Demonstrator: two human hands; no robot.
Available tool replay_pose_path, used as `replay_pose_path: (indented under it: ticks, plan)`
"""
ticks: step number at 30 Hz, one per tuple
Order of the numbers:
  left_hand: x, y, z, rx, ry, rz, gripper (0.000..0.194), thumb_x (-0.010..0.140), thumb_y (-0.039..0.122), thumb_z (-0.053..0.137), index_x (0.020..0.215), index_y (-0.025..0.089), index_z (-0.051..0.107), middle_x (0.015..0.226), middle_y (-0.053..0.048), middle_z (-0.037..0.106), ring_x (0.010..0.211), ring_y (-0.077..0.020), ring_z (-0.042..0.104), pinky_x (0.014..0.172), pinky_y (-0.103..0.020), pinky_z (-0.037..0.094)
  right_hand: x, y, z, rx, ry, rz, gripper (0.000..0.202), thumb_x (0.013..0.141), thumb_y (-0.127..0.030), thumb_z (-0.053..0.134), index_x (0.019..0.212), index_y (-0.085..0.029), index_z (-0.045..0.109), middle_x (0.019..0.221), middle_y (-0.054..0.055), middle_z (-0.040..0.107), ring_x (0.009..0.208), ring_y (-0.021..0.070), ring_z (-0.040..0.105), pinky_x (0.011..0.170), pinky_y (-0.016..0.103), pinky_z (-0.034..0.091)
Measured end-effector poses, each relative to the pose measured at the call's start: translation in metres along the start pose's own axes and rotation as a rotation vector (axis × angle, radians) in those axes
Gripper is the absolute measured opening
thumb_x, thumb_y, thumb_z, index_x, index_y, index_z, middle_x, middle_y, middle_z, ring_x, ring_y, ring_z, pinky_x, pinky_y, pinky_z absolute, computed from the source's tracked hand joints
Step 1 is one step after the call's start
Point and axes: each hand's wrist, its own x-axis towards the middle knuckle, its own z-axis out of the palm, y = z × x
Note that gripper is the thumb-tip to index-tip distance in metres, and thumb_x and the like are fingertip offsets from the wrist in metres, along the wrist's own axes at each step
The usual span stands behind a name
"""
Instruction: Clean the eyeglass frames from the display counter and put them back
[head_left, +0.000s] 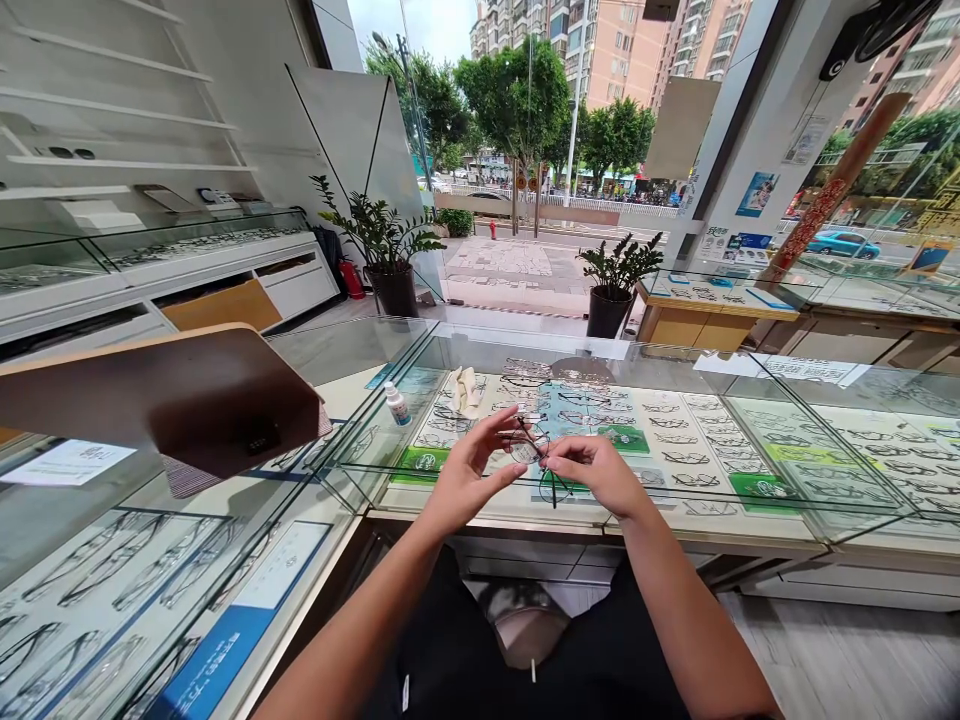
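Note:
Above the front edge of a glass display case, a pair of thin dark-framed glasses (pixel 527 452) is held between my two hands. My left hand (pixel 471 472) has its thumb and fingers around one side of the frame. My right hand (pixel 598 472) pinches the frame near its other side, with the fingertips together. One dark end of the glasses hangs below the hands. Behind them on the glass top lies a crumpled cream cloth (pixel 466 392), and a small white bottle (pixel 397 404) stands to its left.
Rows of spectacles lie inside the glass case (pixel 675 520) under my hands. A brown panel (pixel 165 400) juts in at the left, above another case. Beyond are two potted plants (pixel 394 290) and a large window.

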Motion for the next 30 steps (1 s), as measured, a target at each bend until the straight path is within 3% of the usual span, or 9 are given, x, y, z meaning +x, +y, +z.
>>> replay_pose_path:
  ticks: [3, 6, 9, 12, 18, 22, 26, 28, 30]
  plan:
    - [-0.004, -0.001, 0.01, 0.194, 0.202, 0.058, 0.067, 0.088, 0.035, 0.083, 0.15, 0.031, 0.058, 0.139, -0.015, 0.067, 0.123, -0.0282, 0.068, 0.099, -0.043, 0.057, 0.001, 0.011, 0.003, 0.011, 0.146, -0.011, 0.03, 0.081, -0.053, 0.085, 0.082, -0.024, 0.084, 0.104, 0.009, 0.084, 0.106, 0.0306, 0.077, 0.093, 0.044, 0.06]
    - [-0.01, 0.0, 0.026, 0.406, 0.372, 0.102, 0.021, 0.094, 0.038, 0.076, 0.111, 0.026, 0.078, 0.096, -0.006, 0.069, 0.088, -0.0198, 0.064, 0.078, -0.033, 0.052, 0.0, 0.019, 0.01, -0.077, 0.315, -0.064, 0.026, 0.085, -0.05, 0.082, 0.084, -0.024, 0.084, 0.108, 0.011, 0.084, 0.112, 0.0329, 0.076, 0.1, 0.049, 0.059]
    - [-0.009, 0.0, 0.041, 0.347, 0.249, -0.023, 0.025, 0.096, 0.044, 0.072, 0.087, 0.023, 0.082, 0.067, 0.0, 0.053, 0.064, -0.015, 0.048, 0.062, -0.029, 0.04, -0.004, 0.023, 0.021, -0.234, 0.466, -0.17, 0.02, 0.091, -0.043, 0.077, 0.088, -0.025, 0.084, 0.113, 0.012, 0.082, 0.113, 0.0327, 0.076, 0.104, 0.051, 0.057]
    - [0.001, -0.002, 0.051, 0.189, 0.207, -0.218, 0.032, 0.09, 0.052, 0.077, 0.093, 0.021, 0.084, 0.061, 0.003, 0.047, 0.06, -0.0137, 0.044, 0.059, -0.028, 0.037, -0.008, 0.025, 0.03, -0.361, 0.571, -0.269, 0.015, 0.096, -0.036, 0.072, 0.094, -0.025, 0.083, 0.117, 0.013, 0.081, 0.113, 0.0315, 0.076, 0.103, 0.051, 0.059]
    - [0.016, -0.018, 0.065, -0.014, 0.209, -0.389, 0.043, 0.077, 0.059, 0.085, 0.092, 0.02, 0.085, 0.062, 0.0, 0.058, 0.063, -0.0169, 0.053, 0.061, -0.03, 0.044, -0.012, 0.036, 0.03, -0.559, 0.664, -0.392, 0.02, 0.1, -0.024, 0.063, 0.107, -0.025, 0.082, 0.12, 0.014, 0.08, 0.114, 0.0312, 0.076, 0.102, 0.05, 0.062]
    - [0.024, -0.027, 0.076, -0.032, 0.215, -0.418, 0.044, 0.075, 0.059, 0.086, 0.089, 0.018, 0.083, 0.061, 0.001, 0.056, 0.061, -0.015, 0.049, 0.058, -0.028, 0.04, -0.015, 0.038, 0.026, -0.666, 0.61, -0.411, 0.029, 0.103, -0.023, 0.059, 0.125, -0.025, 0.077, 0.13, 0.014, 0.077, 0.121, 0.03, 0.075, 0.104, 0.048, 0.062]
    - [0.062, -0.028, 0.062, 0.1, 0.195, -0.391, 0.044, 0.077, 0.058, 0.083, 0.091, 0.016, 0.081, 0.055, 0.005, 0.041, 0.054, -0.0113, 0.036, 0.056, -0.026, 0.028, -0.018, 0.043, -0.013, -0.709, 0.539, -0.398, 0.039, 0.102, -0.033, 0.064, 0.139, -0.023, 0.068, 0.146, 0.013, 0.069, 0.136, 0.0297, 0.065, 0.115, 0.05, 0.056]
    - [0.099, -0.027, 0.044, 0.325, 0.125, -0.346, 0.042, 0.083, 0.057, 0.077, 0.095, 0.016, 0.082, 0.053, 0.007, 0.035, 0.052, -0.0108, 0.03, 0.056, -0.027, 0.022, -0.02, 0.058, -0.055, -0.765, 0.617, -0.306, 0.037, 0.104, -0.038, 0.059, 0.135, -0.022, 0.07, 0.143, 0.014, 0.071, 0.134, 0.031, 0.065, 0.115, 0.055, 0.053]
    - [0.146, -0.029, 0.023, 0.627, 0.011, -0.265, 0.036, 0.088, 0.051, 0.072, 0.097, 0.018, 0.083, 0.054, 0.004, 0.044, 0.053, -0.0124, 0.036, 0.058, -0.028, 0.024, -0.025, 0.083, -0.102, -0.895, 0.644, -0.093, 0.044, 0.104, -0.045, 0.054, 0.133, -0.017, 0.071, 0.144, 0.017, 0.07, 0.136, 0.0348, 0.063, 0.117, 0.059, 0.049]
